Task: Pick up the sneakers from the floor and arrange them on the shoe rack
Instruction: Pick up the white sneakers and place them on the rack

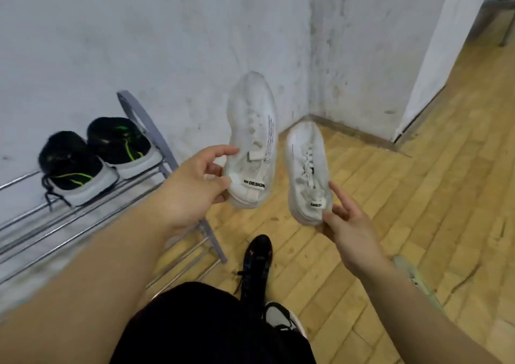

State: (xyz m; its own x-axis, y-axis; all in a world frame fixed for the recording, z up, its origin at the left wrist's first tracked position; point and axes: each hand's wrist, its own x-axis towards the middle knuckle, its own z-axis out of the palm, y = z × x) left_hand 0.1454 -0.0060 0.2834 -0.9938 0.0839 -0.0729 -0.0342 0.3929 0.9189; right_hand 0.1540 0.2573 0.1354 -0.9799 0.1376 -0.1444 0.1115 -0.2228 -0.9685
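Note:
Two white sneakers hang in the air in front of me, toes pointing away. My left hand (195, 179) grips the heel of the left white sneaker (252, 129), which bears a "DESIGN" tab. My right hand (348, 224) pinches the heel of the right white sneaker (306, 162). The grey metal shoe rack (156, 140) stands against the wall at the left. On its top shelf sits a pair of black sneakers with green stripes (94, 157), heels toward me.
On the wooden floor (418, 196) below my hands lies a dark sneaker (256, 266), with a grey-and-white shoe (281, 319) beside my dark shorts. A pale green shoe (412, 274) shows behind my right forearm. White walls form a corner ahead.

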